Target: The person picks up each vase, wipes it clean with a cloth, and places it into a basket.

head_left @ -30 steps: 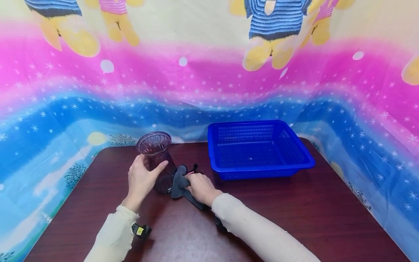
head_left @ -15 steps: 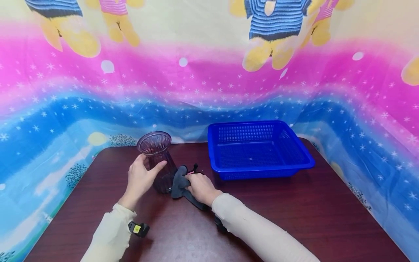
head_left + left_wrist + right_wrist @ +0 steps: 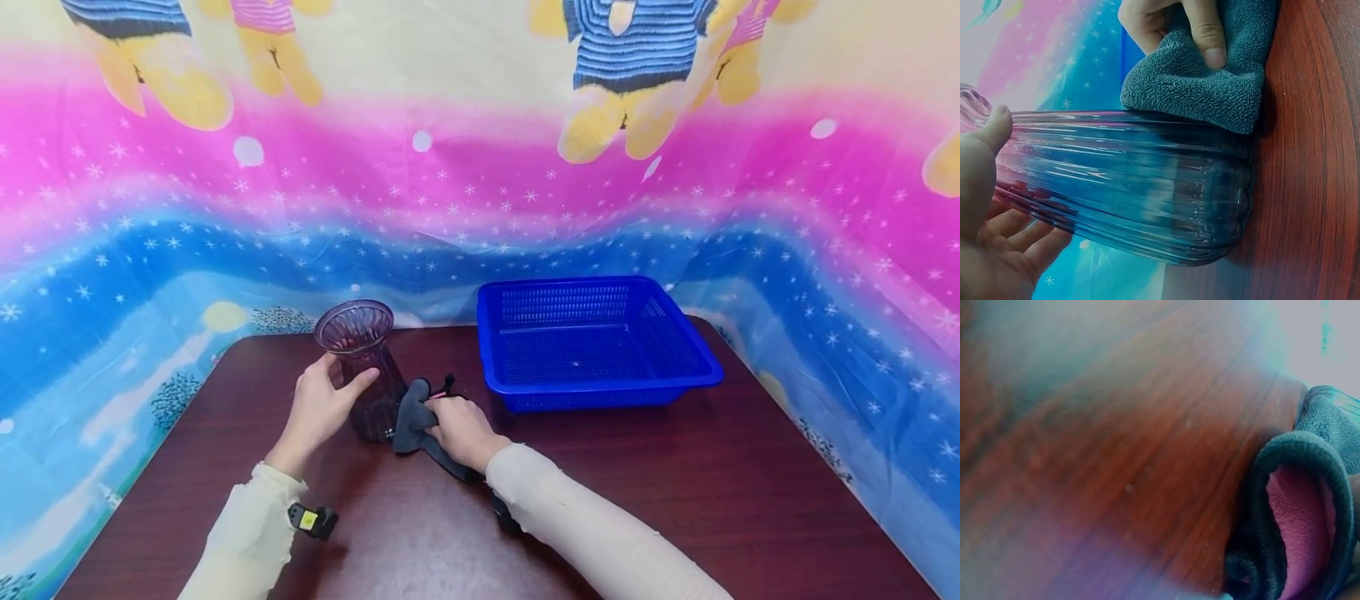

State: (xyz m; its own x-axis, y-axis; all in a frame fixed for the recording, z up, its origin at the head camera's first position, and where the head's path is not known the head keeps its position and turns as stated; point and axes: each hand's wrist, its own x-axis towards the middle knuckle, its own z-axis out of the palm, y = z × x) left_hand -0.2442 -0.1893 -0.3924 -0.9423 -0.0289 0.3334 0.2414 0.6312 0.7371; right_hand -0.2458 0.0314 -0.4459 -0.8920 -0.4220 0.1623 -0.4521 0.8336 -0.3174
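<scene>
A purple-tinted, ribbed glass vase [image 3: 375, 392] with a flared rim stands on the table at left of centre in the head view. My left hand [image 3: 318, 408] holds it below the rim, thumb on the near side and fingers round the far side. In the left wrist view the vase [image 3: 1129, 181] looks see-through, its base close to the wood. My right hand [image 3: 461, 429] grips a dark grey cleaning cloth [image 3: 412, 421] against the vase's lower right side. The right wrist view shows the folded cloth [image 3: 1300, 444] with a pink underside; that hand is mostly out of this view.
A blue plastic basket [image 3: 600, 390] with slotted walls stands at the back right of the dark red-brown wooden table [image 3: 675, 500]. A printed cloth backdrop [image 3: 450, 200] hangs behind and along both sides. A small black device [image 3: 313, 521] is on the left wrist.
My left wrist and forearm have shifted slightly left, with the hand still round the vase. The right hand and the cloth stay at the same place on the vase.
</scene>
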